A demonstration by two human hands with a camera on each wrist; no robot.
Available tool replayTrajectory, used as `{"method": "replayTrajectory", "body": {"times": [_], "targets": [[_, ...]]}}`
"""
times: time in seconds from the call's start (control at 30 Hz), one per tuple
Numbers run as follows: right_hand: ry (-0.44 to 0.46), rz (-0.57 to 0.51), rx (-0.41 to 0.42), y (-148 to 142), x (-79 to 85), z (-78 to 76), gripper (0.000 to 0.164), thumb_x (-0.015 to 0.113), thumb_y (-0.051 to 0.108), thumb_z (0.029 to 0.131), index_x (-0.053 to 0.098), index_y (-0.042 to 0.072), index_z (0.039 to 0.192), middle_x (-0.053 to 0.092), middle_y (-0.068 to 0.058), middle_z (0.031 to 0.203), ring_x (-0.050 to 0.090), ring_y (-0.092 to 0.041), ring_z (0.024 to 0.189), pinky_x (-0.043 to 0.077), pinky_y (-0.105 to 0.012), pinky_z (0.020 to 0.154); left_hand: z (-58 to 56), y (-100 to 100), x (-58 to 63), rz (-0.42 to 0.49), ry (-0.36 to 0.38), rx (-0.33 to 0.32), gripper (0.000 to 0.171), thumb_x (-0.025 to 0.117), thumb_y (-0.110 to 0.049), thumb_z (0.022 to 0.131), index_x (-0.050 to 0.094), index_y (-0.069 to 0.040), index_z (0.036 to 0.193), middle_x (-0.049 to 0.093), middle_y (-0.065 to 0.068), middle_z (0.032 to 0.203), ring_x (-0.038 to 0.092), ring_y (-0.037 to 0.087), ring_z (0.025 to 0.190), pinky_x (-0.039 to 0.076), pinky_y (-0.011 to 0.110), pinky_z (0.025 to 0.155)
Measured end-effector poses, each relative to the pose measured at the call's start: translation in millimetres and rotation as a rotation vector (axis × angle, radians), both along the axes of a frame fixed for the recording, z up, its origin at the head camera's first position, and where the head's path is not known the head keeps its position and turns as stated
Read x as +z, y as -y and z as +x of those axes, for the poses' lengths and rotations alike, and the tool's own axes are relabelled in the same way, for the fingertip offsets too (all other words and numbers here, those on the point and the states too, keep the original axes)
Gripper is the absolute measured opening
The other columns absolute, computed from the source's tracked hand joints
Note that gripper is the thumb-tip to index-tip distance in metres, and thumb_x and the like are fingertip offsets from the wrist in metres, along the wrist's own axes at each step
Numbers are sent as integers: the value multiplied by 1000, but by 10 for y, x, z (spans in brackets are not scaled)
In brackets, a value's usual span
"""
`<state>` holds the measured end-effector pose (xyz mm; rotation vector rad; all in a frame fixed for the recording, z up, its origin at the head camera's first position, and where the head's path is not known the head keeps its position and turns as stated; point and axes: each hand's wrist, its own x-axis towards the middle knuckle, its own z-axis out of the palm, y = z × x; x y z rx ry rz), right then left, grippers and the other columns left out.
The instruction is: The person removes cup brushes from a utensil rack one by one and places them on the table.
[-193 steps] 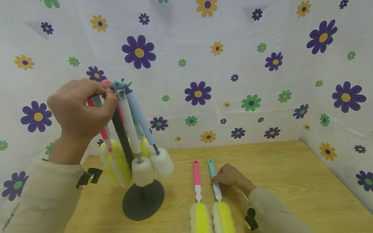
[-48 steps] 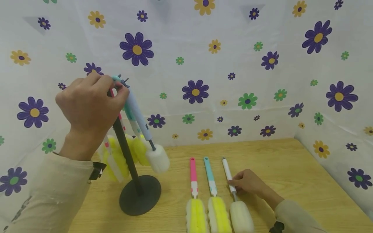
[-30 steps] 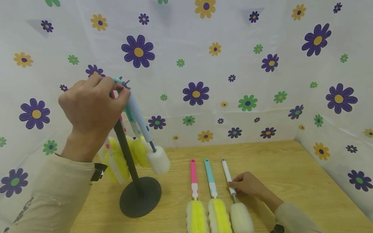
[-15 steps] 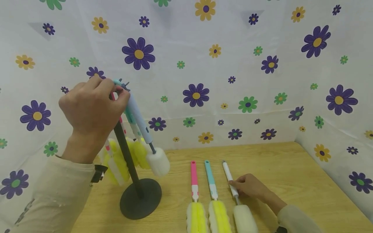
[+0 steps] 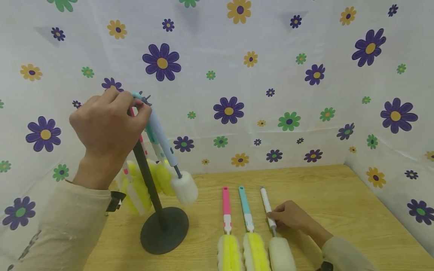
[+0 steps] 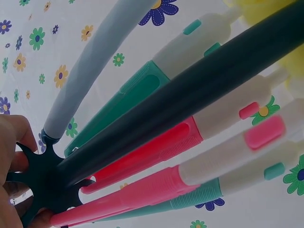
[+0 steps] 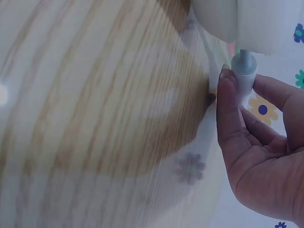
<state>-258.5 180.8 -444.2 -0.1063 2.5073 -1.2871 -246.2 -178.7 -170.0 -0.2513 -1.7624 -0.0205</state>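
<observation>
My left hand (image 5: 108, 124) grips the hooked top of a black brush stand (image 5: 145, 173), its fingers round the dark star-shaped hub (image 6: 42, 178) in the left wrist view. From the hub hang a light-blue-handled sponge brush (image 5: 162, 135) with a white head, plus several pink and teal ones with yellow-and-white heads. On the table at right, my right hand (image 5: 291, 216) pinches the white handle of a cream-headed sponge brush (image 5: 266, 201). The right wrist view shows thumb and fingers around the handle's end (image 7: 244, 78), just below the sponge.
Left of the white brush lie a pink-handled sponge brush (image 5: 226, 205) and a teal-handled one (image 5: 245, 203), parallel, heads toward me. The stand's round base (image 5: 173, 233) rests on the wooden table (image 5: 315, 184). A flowered cloth (image 5: 203, 37) hangs behind and at the sides.
The white-handled brush, hanging on the stand at first, now lies beside the teal one. My right hand went from the teal handle to the white. Over the last second, the white brush shifted slightly.
</observation>
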Motion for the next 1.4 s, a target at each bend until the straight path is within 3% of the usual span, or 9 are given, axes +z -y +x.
{"method": "replayTrajectory", "body": {"times": [0.23,0.53,0.7,0.87,0.97,1.13,1.4], "targets": [[16,-28,17,20,-49,-32,29,61,32,80,68,4,82,64,-2,74,59,-15,67,49,-31,64,3,13,5,-5,-14,1,36,50,-26,82,53,0,57,44,11,51,30,24,37,20,33,37],[-26,62,-12,26,-29,-27,32,59,36,81,67,6,84,63,0,72,57,-14,65,47,-31,62,9,16,0,7,-4,-1,36,50,-26,82,55,1,59,46,12,52,31,25,38,22,34,37],[-12,29,-4,-6,-6,-39,33,55,34,85,66,3,83,64,-3,73,60,-16,67,48,-33,64,11,15,4,11,-2,-4,36,50,-27,82,55,1,59,46,12,53,32,25,38,22,34,37],[-73,-45,-48,-26,43,-81,32,53,29,86,63,-1,94,62,-6,73,59,-18,67,48,-32,62,14,30,-4,16,-4,-15,36,51,-27,81,55,1,58,47,12,52,32,25,38,22,34,37],[-124,-123,-57,-28,146,-108,35,52,27,87,59,-4,102,62,-11,79,59,-21,70,49,-33,64,19,40,-11,22,1,-37,36,52,-28,81,56,1,60,47,12,53,34,25,39,22,34,38],[-204,-259,15,42,430,-156,36,50,27,90,56,-4,106,60,-17,90,61,-27,80,49,-35,70,24,75,-4,17,-1,-88,34,54,-28,80,63,2,68,54,14,58,42,28,42,24,34,39],[-286,-313,114,429,966,-225,36,50,37,88,57,8,107,61,-9,91,62,-20,81,48,-35,74,6,191,21,18,-8,-223,29,59,-25,76,70,2,77,65,13,71,59,29,55,30,34,40]]}}
